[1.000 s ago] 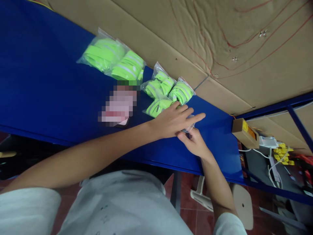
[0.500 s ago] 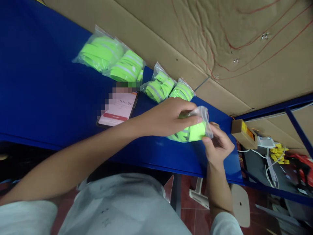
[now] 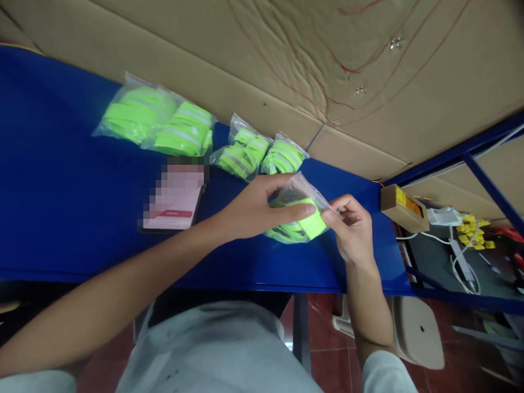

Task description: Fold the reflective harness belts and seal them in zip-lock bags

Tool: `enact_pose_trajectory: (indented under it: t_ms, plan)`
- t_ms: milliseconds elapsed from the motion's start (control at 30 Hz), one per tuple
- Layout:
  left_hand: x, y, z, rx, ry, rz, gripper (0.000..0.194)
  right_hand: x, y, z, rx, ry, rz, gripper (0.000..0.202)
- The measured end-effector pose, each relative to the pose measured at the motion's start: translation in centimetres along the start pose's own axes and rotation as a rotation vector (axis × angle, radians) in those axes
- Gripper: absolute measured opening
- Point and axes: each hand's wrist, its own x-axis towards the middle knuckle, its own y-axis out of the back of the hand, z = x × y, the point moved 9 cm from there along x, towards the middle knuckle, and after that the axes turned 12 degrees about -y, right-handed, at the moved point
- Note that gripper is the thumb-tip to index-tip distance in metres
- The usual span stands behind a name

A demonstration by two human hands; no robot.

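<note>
Clear zip bag (image 3: 299, 233) with a coiled fluorescent green band (image 3: 313, 222) inside is held between both hands, above the front part of the blue table (image 3: 69, 202). The left hand (image 3: 251, 207) grips it from the left: its thumb lies straight across the front of the bag, over the green band, while its other fingers pass behind the upper left side and are mostly hidden. The band sits bunched in the lower part of the bag, directly under and below that thumb, with grey stripes showing. At the bag's right edge, the right hand (image 3: 354, 229) pinches the clear plastic between thumb and curled fingers, just beside the end of the band; the zip edge slants down from the top toward this pinch. Beyond the left hand, two smaller filled bags (image 3: 245, 154) (image 3: 285, 155) lie side by side near the cardboard panel (image 3: 180, 52), and farther left two larger ones (image 3: 135, 113) (image 3: 182, 131) lie against each other. A phone (image 3: 176, 199), partly pixelated, rests on the table in front of the larger pair, left of the left hand. Well to the right of the right hand stands a small cardboard box (image 3: 399, 207).
</note>
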Motion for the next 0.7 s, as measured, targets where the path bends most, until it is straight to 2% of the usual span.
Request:
enact_pose_trajectory:
  t_ms: [100,267,367,500,600,700]
  plan:
    - [-0.1,-0.4,-1.0,0.028,0.100,-0.017,0.029,-0.1,-0.3,-0.8,0.032,0.022,0.004,0.025]
    - [-0.2,0.5,-1.4,0.051,0.136,0.117,0.023,0.3,-0.7,-0.6,0.017,-0.059,-0.115,0.024]
    - [-0.1,1.6,-1.5,0.145,0.147,0.169,0.024,0.5,0.0,-0.1,-0.024,-0.109,-0.147,0.025]
    - [0.1,2.3,-1.2,0.268,0.131,0.136,0.026,0.6,1.0,-0.3,-0.055,-0.061,-0.073,0.024]
    - [0.2,2.0,-1.4,0.220,0.129,0.093,0.025,0.4,1.0,-0.8,-0.096,0.004,-0.042,0.019]
    - [0.2,1.7,-1.5,0.170,0.118,0.090,0.025,0.3,0.6,-0.8,-0.114,0.023,-0.070,0.014]
